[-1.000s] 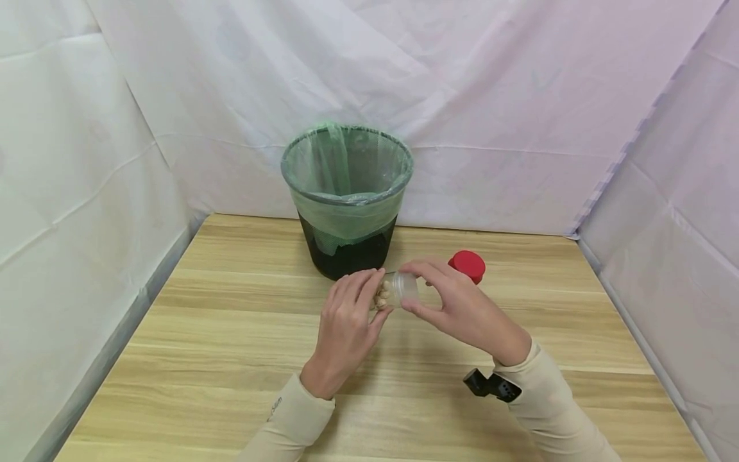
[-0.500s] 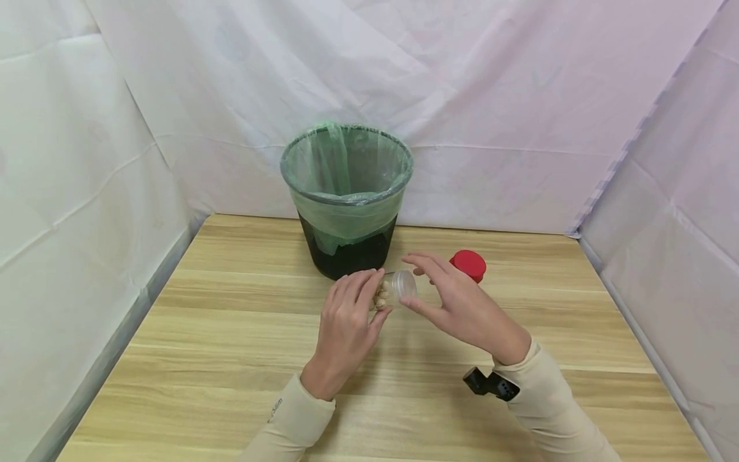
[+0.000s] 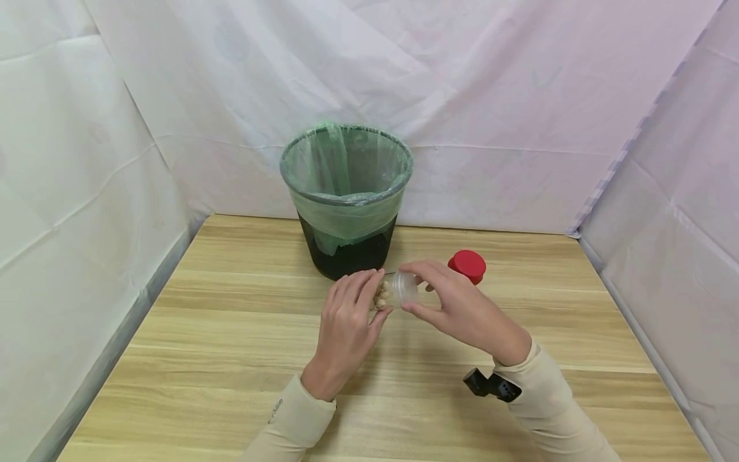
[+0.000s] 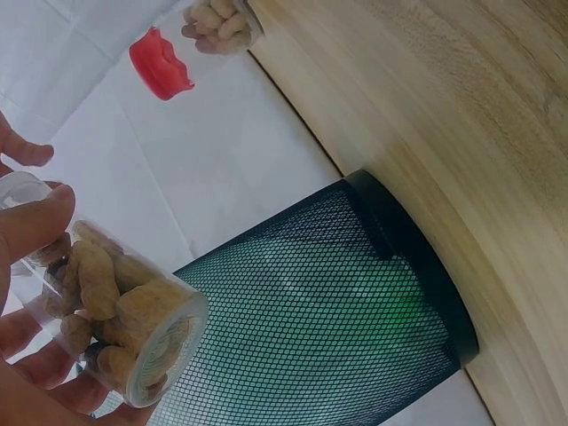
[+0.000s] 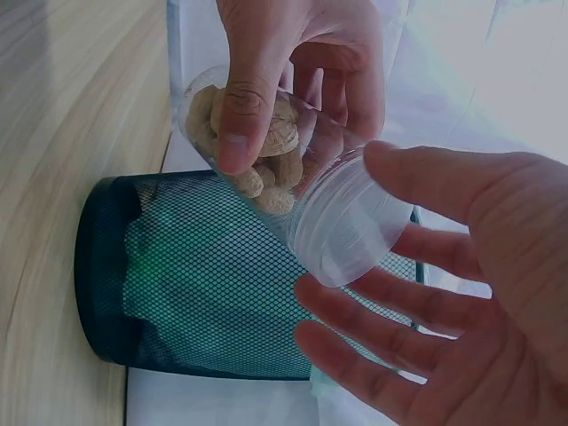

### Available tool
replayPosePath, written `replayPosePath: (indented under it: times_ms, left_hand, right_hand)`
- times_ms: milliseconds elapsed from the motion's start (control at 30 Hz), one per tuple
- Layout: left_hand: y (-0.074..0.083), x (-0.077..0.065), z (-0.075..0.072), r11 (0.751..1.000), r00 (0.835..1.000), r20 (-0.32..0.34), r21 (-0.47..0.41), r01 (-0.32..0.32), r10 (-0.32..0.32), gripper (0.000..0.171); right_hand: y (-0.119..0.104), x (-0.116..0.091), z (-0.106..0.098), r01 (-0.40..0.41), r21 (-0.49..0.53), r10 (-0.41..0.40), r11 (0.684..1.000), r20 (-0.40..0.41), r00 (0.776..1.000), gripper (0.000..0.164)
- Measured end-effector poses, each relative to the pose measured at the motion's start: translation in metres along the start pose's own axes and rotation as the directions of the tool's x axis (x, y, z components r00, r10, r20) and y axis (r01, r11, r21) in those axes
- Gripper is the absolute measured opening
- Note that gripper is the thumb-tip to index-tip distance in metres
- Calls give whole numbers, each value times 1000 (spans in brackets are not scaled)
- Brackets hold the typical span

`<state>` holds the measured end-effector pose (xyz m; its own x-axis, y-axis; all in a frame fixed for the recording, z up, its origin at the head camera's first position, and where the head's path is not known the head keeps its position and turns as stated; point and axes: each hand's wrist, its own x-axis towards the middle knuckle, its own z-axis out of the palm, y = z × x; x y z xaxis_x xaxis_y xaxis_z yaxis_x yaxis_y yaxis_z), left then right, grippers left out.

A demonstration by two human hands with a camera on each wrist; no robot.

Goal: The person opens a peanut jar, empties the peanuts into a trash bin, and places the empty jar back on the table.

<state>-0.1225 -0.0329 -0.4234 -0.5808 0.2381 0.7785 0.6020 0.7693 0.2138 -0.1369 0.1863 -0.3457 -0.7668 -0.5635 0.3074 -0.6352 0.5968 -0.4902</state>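
My left hand holds a clear plastic jar tilted on its side, low in front of the bin. Unshelled peanuts fill part of the jar. The jar's clear screw lid faces right. Around that lid sit the thumb and fingers of my right hand, with the thumb on the lid's edge in the right wrist view. Part of the jar's body is hidden behind my left fingers.
A black mesh bin with a green bag stands behind my hands. Behind my right hand, a second jar of peanuts has a red lid. White sheets hang around the wooden table.
Half a second ago my right fingers were spread off the lid; now they are back around it. My left hand and the jar stay in place.
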Motion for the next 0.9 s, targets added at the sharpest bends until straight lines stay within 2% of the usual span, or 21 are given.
replayPosePath:
  times_ms: [167,333,500,667,900]
  left_hand:
    - [0,0,0,1000,1000,-6,-10,3,-3,72]
    - [1,0,0,1000,1000,-9,-11,6,-7,71]
    - [1,0,-1,1000,1000,0,-5,13,-13,71]
    - [1,0,-1,1000,1000,-24,-8,3,-3,72]
    - [1,0,-1,1000,1000,-19,6,1,-1,71]
  right_hand:
    - [1,-1,0,91,-26,-91,996,-24,996,62]
    - [0,-1,-1,93,-36,-93,995,-20,995,67]
    - [-1,0,-2,5,-16,-5,1000,11,1000,72]
    - [-1,1,-1,-118,24,116,993,77,990,61]
    - [-2,1,0,-169,54,162,984,110,981,55]
